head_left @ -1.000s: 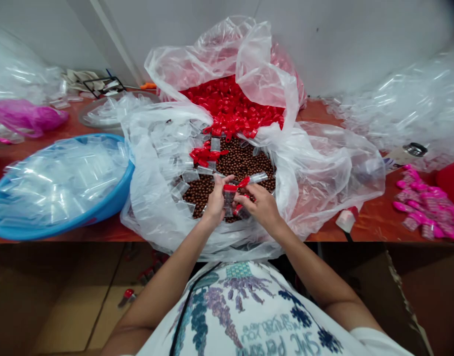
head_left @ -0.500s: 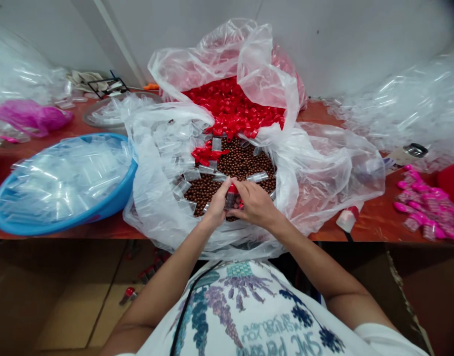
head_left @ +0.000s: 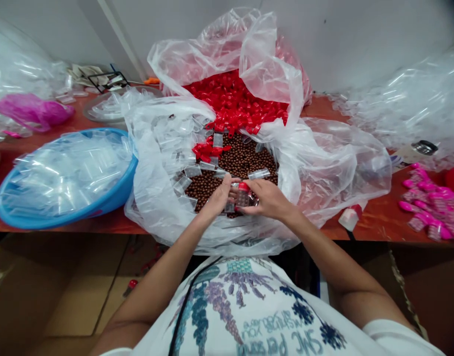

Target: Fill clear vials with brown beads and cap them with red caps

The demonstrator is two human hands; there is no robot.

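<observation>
My two hands meet over a heap of small brown balls [head_left: 245,160] in a clear plastic bag [head_left: 323,163] at the table's front. My right hand [head_left: 270,199] pinches a small clear tube with a red cap [head_left: 243,194], filled with brown balls. My left hand [head_left: 218,196] is curled beside it around a clear tube [head_left: 229,204], touching the brown balls. Empty clear tubes [head_left: 185,173] and a few loose red caps [head_left: 206,152] lie on the heap. A big pile of red caps [head_left: 236,104] fills the bag behind.
A blue basin [head_left: 67,217] of clear tubes stands to the left. Pink-capped tubes [head_left: 430,207] lie at the right edge, with a white capped tube [head_left: 347,218] near the table front. Crumpled clear bags [head_left: 404,109] and a pink bag [head_left: 34,110] sit at the back.
My hands pressed the red cap onto the tube, then drew slightly apart; the capped tube now sits in my right hand. The camera tilted a little.
</observation>
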